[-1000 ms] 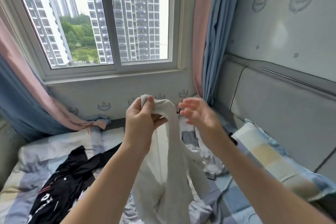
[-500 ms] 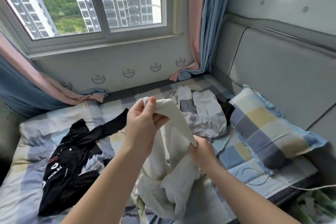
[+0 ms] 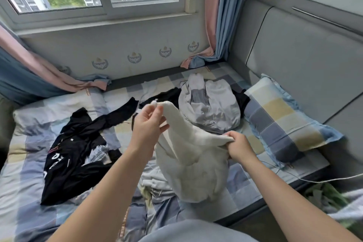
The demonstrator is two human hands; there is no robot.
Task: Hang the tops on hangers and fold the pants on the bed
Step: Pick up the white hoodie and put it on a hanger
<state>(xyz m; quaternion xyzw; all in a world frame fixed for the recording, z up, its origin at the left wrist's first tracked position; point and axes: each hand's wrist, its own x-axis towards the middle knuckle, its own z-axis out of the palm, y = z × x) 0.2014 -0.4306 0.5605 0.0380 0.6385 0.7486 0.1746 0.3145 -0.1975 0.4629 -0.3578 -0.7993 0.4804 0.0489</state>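
Pinching the white knit garment point(image 3: 194, 155) at its raised end, the left hand point(image 3: 149, 124) held it above the bed point(image 3: 29, 192); right hand point(image 3: 238, 146) fingers clamped on another fold. Black top point(image 3: 74, 153) lay toward the left edge, grey garment point(image 3: 214, 108) near the pillow point(image 3: 284, 120).

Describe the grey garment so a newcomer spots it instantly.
Find the checked pillow by the headboard. Immediately left of it lies the grey garment: pale grey with white panels, unlike the black top farther left or the held white knit.
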